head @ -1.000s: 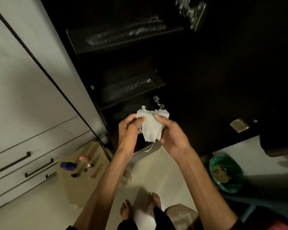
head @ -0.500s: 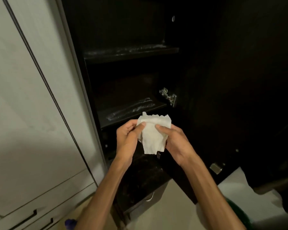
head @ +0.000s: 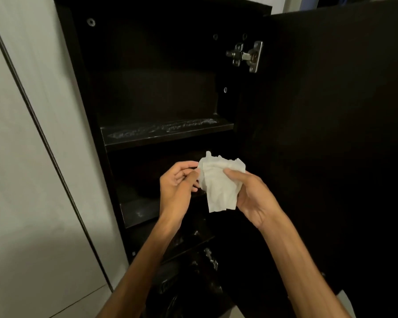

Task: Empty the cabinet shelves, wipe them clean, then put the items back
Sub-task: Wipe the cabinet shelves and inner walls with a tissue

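Observation:
A crumpled white wipe (head: 221, 184) hangs between my two hands in front of the open black cabinet (head: 83, 92). My right hand (head: 251, 198) grips the wipe with thumb on top and fingers curled behind it. My left hand (head: 177, 187) pinches its left edge with fingertips. The upper shelf (head: 166, 134) stands bare, with pale streaks along its front. A lower shelf (head: 138, 214) sits behind my left wrist, partly hidden; it carries light smears too. No stored items show on the shelves.
The black cabinet door (head: 331, 145) stands swung open to the right, with a metal hinge (head: 246, 56) at its upper inner edge. A white wardrobe panel (head: 21, 157) fills the left. A second hinge (head: 210, 258) shows lower down.
My view has tilted up from the floor and lower cabinet to the upper shelves. Both hands kept hold of the wipe and rose with it, working its folds.

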